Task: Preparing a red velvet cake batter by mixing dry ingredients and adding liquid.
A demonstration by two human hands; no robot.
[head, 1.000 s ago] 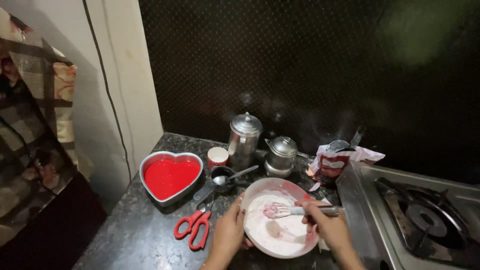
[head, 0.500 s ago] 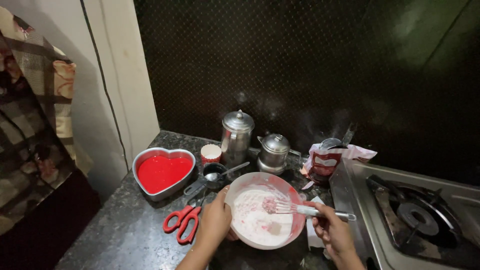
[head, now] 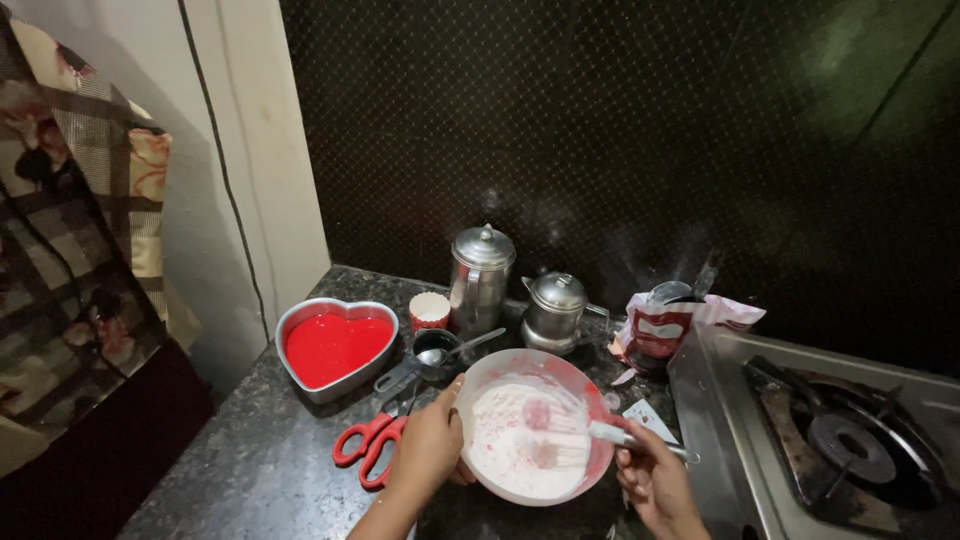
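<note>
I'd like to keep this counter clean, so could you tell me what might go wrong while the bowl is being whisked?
1. The left hand steadies the pink bowl by its rim alone; hard whisking could tip it.
2. White powder lies unmixed around the whisk in the right hand; it may puff out.
3. The red scissors lie right beside the left hand and could be knocked.
</note>
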